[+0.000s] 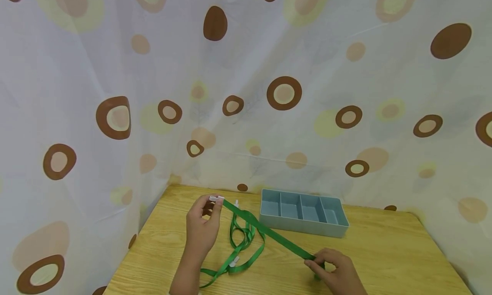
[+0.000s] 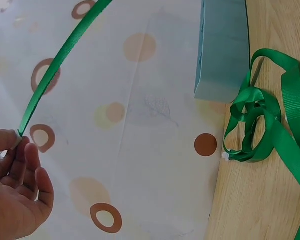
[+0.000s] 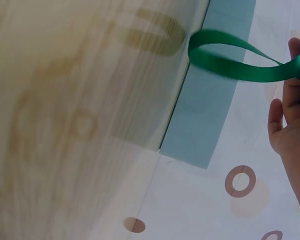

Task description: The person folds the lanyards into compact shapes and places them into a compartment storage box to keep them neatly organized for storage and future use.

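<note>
A green ribbon [image 1: 274,235] with a white clip [image 1: 216,198] at one end stretches between my two hands, slanting down to the right above the table. My left hand [image 1: 203,226] pinches the clip end between thumb and fingers; in the left wrist view the ribbon [image 2: 55,70] runs upward from that pinch. Farther along, my right hand [image 1: 336,269] pinches the ribbon, and a loop of it [image 3: 230,69] hangs from the fingers in the right wrist view. More green ribbon [image 1: 246,267] lies loosely coiled on the table, with a white clip [image 1: 234,261] among its turns.
A blue-grey tray [image 1: 307,226] with several compartments stands at the back of the wooden table [image 1: 392,252], right of the coiled ribbon. A white curtain [image 1: 246,64] with brown and yellow spots hangs behind and along the sides.
</note>
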### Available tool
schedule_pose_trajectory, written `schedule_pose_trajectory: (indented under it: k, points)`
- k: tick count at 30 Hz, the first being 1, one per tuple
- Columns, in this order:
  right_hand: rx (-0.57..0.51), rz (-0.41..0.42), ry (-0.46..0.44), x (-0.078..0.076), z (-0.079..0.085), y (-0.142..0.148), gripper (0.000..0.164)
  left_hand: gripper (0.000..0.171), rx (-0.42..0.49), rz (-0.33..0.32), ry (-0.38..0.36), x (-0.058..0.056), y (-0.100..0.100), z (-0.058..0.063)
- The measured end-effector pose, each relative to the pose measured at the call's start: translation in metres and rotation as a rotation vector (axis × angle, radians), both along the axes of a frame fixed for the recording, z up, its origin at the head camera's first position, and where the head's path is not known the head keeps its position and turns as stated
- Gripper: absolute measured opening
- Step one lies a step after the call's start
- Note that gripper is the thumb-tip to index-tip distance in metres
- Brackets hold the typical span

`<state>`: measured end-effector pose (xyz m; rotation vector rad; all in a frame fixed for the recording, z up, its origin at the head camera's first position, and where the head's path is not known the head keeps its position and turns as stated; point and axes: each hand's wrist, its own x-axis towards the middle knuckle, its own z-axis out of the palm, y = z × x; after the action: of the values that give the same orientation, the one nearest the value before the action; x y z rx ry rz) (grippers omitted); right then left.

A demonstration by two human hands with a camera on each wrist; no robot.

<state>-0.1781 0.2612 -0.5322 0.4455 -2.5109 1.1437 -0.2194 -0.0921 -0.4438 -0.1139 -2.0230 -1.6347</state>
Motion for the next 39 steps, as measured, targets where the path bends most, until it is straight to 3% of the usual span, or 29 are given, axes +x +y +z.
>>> schedule_pose_trajectory:
  k: [3, 10, 12, 14, 20, 22, 30, 33, 39]
  points:
    - [0.027, 0.017, 0.005, -0.001, -0.001, 0.005, 0.026, 0.011, -0.003, 0.006, 0.003, 0.000, -0.001, 0.000]
    - [0.090, 0.225, 0.069, -0.009, 0.000, 0.025, 0.019, 0.012, 0.014, 0.049, -0.009, 0.000, -0.007, 0.000]
    - [0.088, 0.238, 0.062, -0.010, 0.001, 0.029, 0.018, 0.014, 0.017, 0.067, -0.013, -0.001, -0.010, 0.001]
    - [0.116, 0.194, 0.055, -0.009, 0.003, 0.033, 0.020, 0.015, 0.018, 0.081, -0.017, -0.001, -0.013, 0.002]
    - [0.261, -0.068, -0.039, -0.003, 0.009, 0.036, 0.026, 0.018, 0.036, 0.100, -0.020, -0.001, -0.018, 0.005]
    - [0.289, -0.108, -0.038, -0.002, 0.010, 0.037, 0.026, 0.018, 0.041, 0.104, -0.022, -0.001, -0.020, 0.005]
    - [0.345, -0.190, 0.037, 0.001, 0.010, 0.050, 0.027, 0.019, 0.067, 0.132, -0.001, -0.002, -0.024, 0.004]
    - [0.355, -0.196, 0.017, 0.001, 0.012, 0.056, 0.027, 0.021, 0.079, 0.142, -0.002, -0.002, -0.026, 0.003]
    - [0.373, -0.196, 0.075, 0.001, 0.011, 0.065, 0.027, 0.020, 0.092, 0.140, -0.017, -0.001, -0.029, 0.002]
